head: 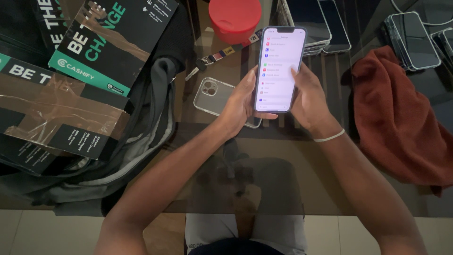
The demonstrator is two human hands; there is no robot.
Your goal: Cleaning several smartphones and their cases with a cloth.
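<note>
Glass-topped bench (264,151), dark and reflective, over a pale tiled floor (47,233); the person's knees show through the glass. Phone (279,68), screen lit with a settings list, held upright above the bench middle: left hand (241,101) grips its left edge and lower corner, right hand (309,97) cups the right edge, thumb on the screen. White band (329,137) on the right wrist. Clear phone case (218,99) lies flat just behind the left hand, partly hidden by it. Red lid (234,18) and a lanyard with keys (214,57) beyond. Left: black printed mailer bags (71,89) atop a grey backpack (141,141). Right: rust-red cloth (401,113); more phones (410,40) stacked along the far edge.
</note>
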